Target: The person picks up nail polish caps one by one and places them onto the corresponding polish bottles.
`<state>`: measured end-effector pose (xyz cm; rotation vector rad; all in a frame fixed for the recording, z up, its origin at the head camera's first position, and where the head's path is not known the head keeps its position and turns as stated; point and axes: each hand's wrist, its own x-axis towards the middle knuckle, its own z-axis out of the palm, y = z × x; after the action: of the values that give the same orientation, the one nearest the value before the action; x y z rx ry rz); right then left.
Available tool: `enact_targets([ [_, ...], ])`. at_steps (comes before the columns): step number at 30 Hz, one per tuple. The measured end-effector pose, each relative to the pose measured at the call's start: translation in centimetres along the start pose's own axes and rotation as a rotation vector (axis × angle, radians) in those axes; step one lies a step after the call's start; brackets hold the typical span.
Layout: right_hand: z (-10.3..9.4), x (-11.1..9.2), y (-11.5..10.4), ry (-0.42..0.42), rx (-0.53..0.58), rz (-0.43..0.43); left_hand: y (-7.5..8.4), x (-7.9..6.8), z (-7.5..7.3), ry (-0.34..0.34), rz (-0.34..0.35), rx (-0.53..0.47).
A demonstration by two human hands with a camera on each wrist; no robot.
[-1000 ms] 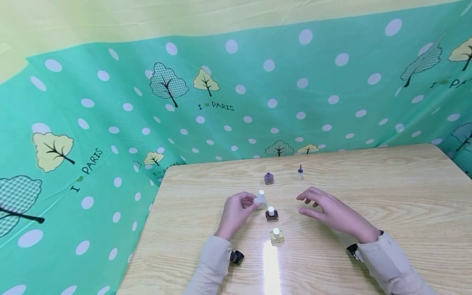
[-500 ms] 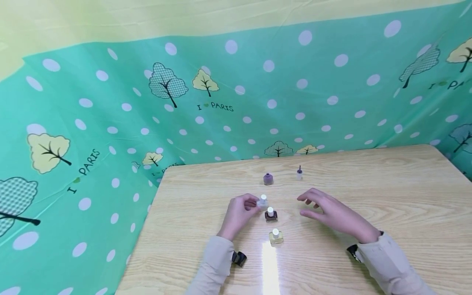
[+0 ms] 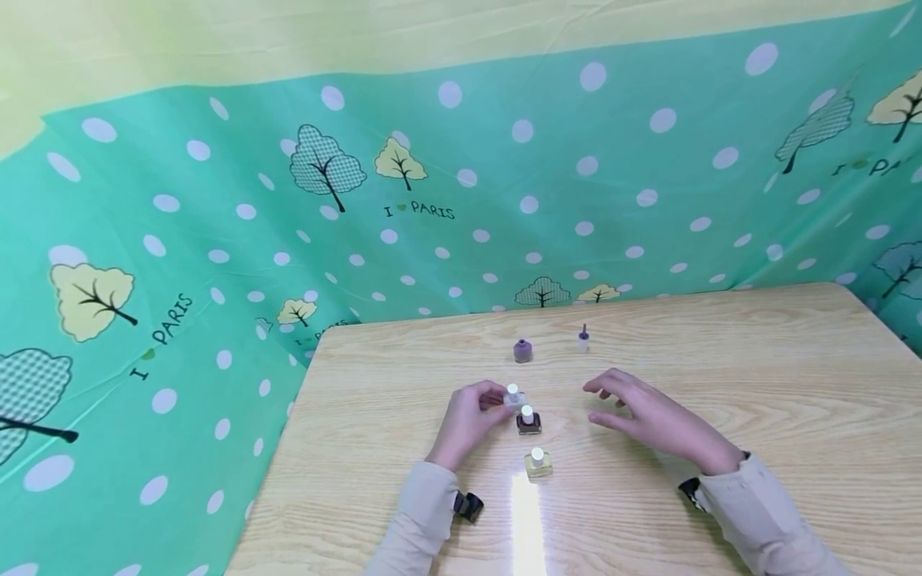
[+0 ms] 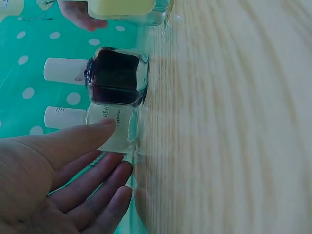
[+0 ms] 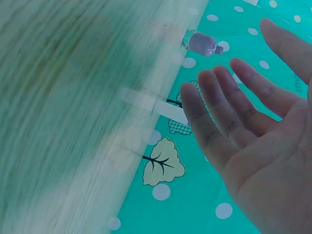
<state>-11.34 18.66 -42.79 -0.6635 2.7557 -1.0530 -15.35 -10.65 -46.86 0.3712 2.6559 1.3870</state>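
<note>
My left hand [image 3: 468, 420] pinches a clear nail polish bottle [image 3: 514, 400] with a white cap. In the left wrist view the thumb lies on its lettered side [image 4: 124, 131]. Right beside it stands a dark nail polish bottle [image 3: 529, 424], also white-capped, partly covering it in that view. Nearer to me is a pale yellow nail polish bottle [image 3: 538, 466]. My right hand [image 3: 637, 412] hovers over the table with fingers relaxed and nothing in them. Beyond the hands stand an uncapped purple nail polish bottle [image 3: 523, 352] and its white cap [image 3: 583, 344], brush pointing up.
The bottles stand on a light wooden table [image 3: 756, 384], with a bright light reflection [image 3: 528, 528] near the front. A green dotted cloth [image 3: 461, 192] printed with trees hangs behind and to the left.
My left hand has brought the clear bottle slightly right and toward me, closer to the dark bottle. The right hand has stayed nearly still. The view has shifted slightly.
</note>
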Motion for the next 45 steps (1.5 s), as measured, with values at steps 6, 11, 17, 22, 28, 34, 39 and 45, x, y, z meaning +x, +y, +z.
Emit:
enact_targets([
  [6,0.1,0.2,0.2,0.006,0.005,-0.006,-0.3,0.0,-0.6,0.002,-0.010,0.017],
  [11,0.3,0.4,0.3,0.011,0.002,-0.003,-0.8,0.1,-1.1,0.008,-0.025,0.008],
  [17,0.0,0.9,0.4,0.025,-0.012,0.016,-1.1,0.4,-1.5,0.012,-0.031,-0.010],
  [22,-0.2,1.4,0.5,0.048,-0.017,0.040,-1.1,0.8,-1.8,0.004,-0.035,-0.014],
  [28,-0.7,2.8,0.8,0.069,-0.013,0.069,-1.2,1.4,-1.9,0.008,-0.044,-0.014],
  [34,-1.1,4.3,1.7,0.055,0.050,0.124,-1.0,2.2,-1.9,0.014,-0.044,0.009],
  [39,-1.5,5.2,2.6,0.052,0.076,0.148,-1.1,3.1,-1.7,0.016,-0.038,0.018],
  [45,-1.9,6.2,3.3,0.038,0.075,0.185,-1.1,4.4,-1.2,0.014,-0.052,-0.021],
])
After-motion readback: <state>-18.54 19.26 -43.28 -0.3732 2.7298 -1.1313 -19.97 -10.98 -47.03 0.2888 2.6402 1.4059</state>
